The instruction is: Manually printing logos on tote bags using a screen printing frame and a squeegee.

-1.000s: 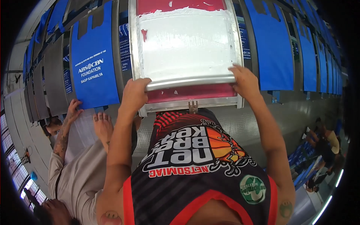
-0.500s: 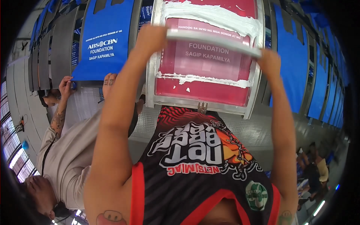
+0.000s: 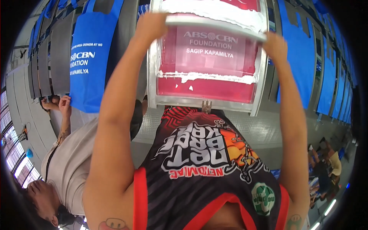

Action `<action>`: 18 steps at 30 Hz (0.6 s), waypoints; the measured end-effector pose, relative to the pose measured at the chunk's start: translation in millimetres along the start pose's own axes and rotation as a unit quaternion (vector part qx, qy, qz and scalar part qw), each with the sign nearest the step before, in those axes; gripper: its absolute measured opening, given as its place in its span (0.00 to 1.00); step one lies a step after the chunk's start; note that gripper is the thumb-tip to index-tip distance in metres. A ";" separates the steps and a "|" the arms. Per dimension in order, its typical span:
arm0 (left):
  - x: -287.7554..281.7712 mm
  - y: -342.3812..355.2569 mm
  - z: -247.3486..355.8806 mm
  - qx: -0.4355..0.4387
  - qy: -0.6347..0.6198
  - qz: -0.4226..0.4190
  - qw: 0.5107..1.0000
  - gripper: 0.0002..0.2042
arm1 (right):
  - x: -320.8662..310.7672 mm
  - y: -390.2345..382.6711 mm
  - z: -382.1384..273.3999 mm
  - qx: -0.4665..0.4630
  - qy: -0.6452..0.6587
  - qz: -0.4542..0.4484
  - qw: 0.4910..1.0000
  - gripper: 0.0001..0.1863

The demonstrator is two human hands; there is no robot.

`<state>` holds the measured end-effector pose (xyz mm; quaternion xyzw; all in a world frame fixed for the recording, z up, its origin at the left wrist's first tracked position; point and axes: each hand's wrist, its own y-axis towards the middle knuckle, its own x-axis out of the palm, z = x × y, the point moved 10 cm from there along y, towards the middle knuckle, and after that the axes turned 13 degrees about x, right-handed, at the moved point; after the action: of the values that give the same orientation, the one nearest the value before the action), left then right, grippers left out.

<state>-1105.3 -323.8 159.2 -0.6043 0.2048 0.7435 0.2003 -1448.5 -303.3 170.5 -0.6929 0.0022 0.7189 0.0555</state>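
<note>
Now left hand (image 3: 152,27) and right hand (image 3: 275,46) both grip metal bar (image 3: 216,23) by its ends, farther up screen frame (image 3: 153,85) than earlier; white ink (image 3: 214,10), previously covering mid-screen, is mostly banked beyond it.

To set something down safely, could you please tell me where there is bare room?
Bare: flat grey boards flanking the printed blue fabric bag. Crowded: the silver-framed red screen, with white paste, left hand and right hand.

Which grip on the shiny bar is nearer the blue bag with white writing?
Left. The left grip is right of the blue bag, not touching it; the right grip is farther off, at the other end of the shiny bar.
</note>
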 end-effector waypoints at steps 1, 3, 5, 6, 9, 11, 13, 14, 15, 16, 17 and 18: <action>-1.7 -45.4 15.4 -0.025 -0.008 -0.045 0.999 0.16 | 7.9 -40.0 -1.7 0.004 0.007 -0.019 1.000 0.16; -21.0 -114.7 71.6 0.032 -0.050 0.019 0.998 0.16 | 10.9 -128.9 9.3 -0.018 0.048 0.012 0.999 0.17; 1.6 -164.7 95.0 0.031 -0.095 0.063 0.993 0.12 | 1.6 -182.9 -4.0 -0.038 0.134 0.086 0.987 0.12; 1.1 -168.5 98.7 0.017 -0.092 0.113 0.989 0.11 | 3.8 -178.4 -1.9 -0.029 0.119 0.109 0.986 0.11; 11.7 -116.9 60.1 0.001 -0.018 0.128 0.992 0.16 | 20.1 -121.9 -0.8 -0.021 0.029 0.115 0.993 0.08; 13.0 -49.8 22.7 0.030 0.005 0.084 0.996 0.18 | 18.3 -43.9 -7.5 -0.009 -0.001 0.102 0.995 0.09; 22.5 6.1 -18.1 -0.015 0.021 0.017 1.000 0.18 | 13.7 22.0 -6.1 0.019 0.007 0.059 0.998 0.13; 18.8 31.9 -27.4 -0.029 0.032 -0.020 0.999 0.18 | 13.2 46.0 -4.3 0.000 -0.005 0.037 0.999 0.14; 14.0 51.5 -30.7 -0.041 0.042 -0.062 0.996 0.18 | 14.3 68.1 3.6 0.026 -0.029 0.010 0.999 0.18; 4.5 62.6 -38.3 -0.063 0.072 -0.097 0.991 0.19 | 4.9 79.8 -8.8 0.002 -0.046 -0.014 0.999 0.21; 4.2 81.7 -37.4 -0.073 0.097 -0.126 0.985 0.20 | 14.5 92.3 5.7 -0.006 -0.048 -0.052 0.997 0.24; 14.8 93.2 -39.2 -0.072 0.096 -0.127 0.985 0.20 | 2.5 93.9 0.6 0.027 -0.054 -0.036 0.998 0.26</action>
<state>-1127.0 -422.3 143.2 -0.7070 0.0908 0.6632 0.2282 -1456.9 -396.4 161.1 -0.6510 -0.0065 0.7524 0.1003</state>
